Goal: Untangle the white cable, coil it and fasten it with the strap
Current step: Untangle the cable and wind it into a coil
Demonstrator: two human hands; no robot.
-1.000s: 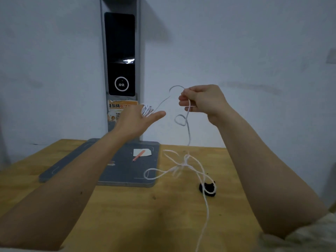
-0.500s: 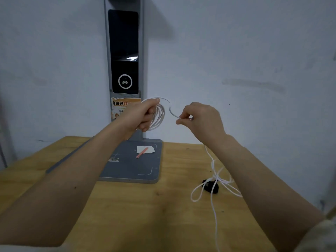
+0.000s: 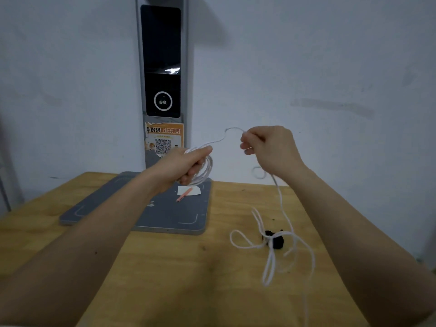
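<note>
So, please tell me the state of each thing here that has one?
white cable: partly coiled, the rest loose and tangled on the table
left hand: grips the coil
right hand: pinches the cable, raised
black strap: lies on the table under the cable, unused
kiosk screen: dark

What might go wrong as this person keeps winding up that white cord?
The loose white cable on the table is still looped over itself, so pulling may tighten a knot. It lies across the black strap and might drag it off. The coil in the left hand may slip while the right hand feeds more.
</note>
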